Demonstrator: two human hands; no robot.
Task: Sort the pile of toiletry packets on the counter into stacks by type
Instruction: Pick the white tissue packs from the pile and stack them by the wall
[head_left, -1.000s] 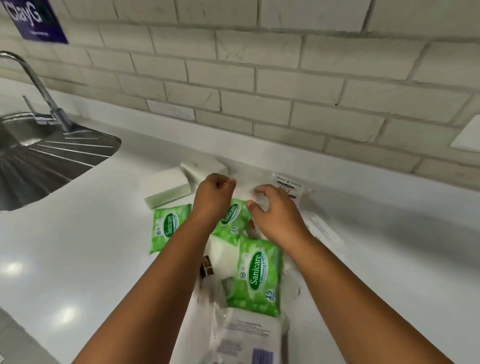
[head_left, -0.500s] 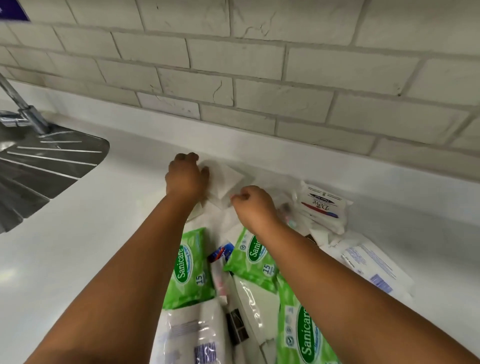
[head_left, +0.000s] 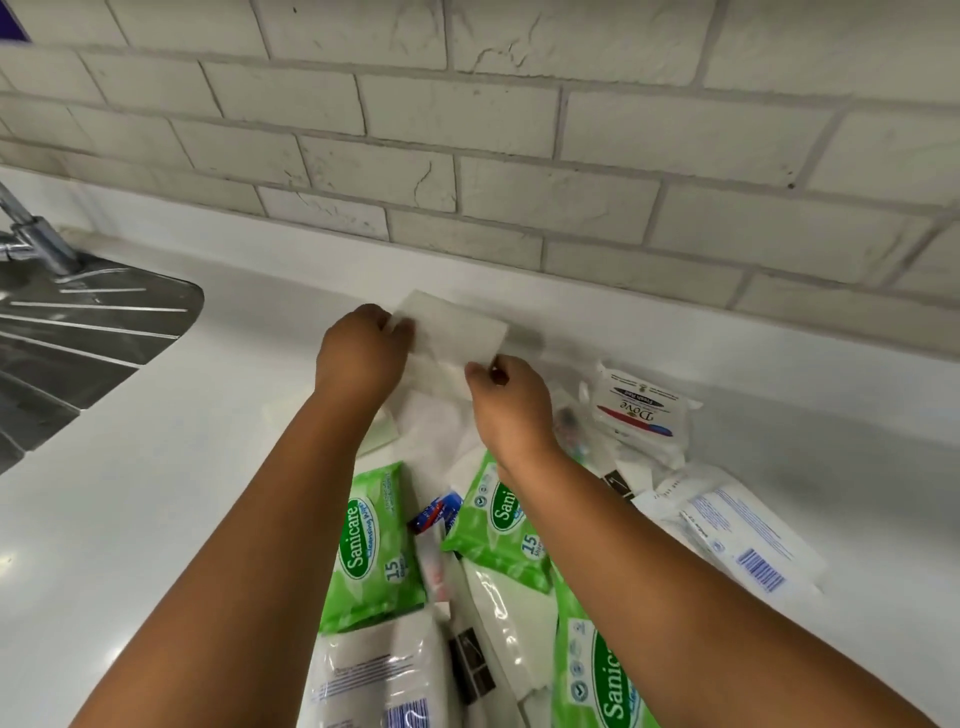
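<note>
Both hands grasp 1 flat white packet (head_left: 457, 325) at the rear of the bench (head_left: 182, 441), close to the base of the tiled wall (head_left: 519, 130). The left hand (head_left: 358, 353) pinches the packet's left edge with curled fingers. The right hand (head_left: 511, 400) pinches its lower right corner between thumb and fingertips. Whether the packet is lifted off the surface or resting on it cannot be determined.

The remaining pile lies nearer the person, partly under both forearms:
- 3 green Sanicare wipe packs are visible: 1 between the forearms (head_left: 376, 545), 1 under the right forearm (head_left: 501, 525), 1 at the lower edge (head_left: 597, 670).
- A white Dove packet (head_left: 639, 415) sits to the right of the right hand, near the wall.
- A white packet with a blue barcode (head_left: 737, 540) lies at the right side of the pile.
- A clear-wrapped white pack (head_left: 379, 675) lies at the bottom centre.
- A small red-and-blue item (head_left: 436, 512) lies between the 2 upper green packs.

A steel sink drainer (head_left: 78, 332) and a tap base (head_left: 36, 244) occupy the left side.
</note>
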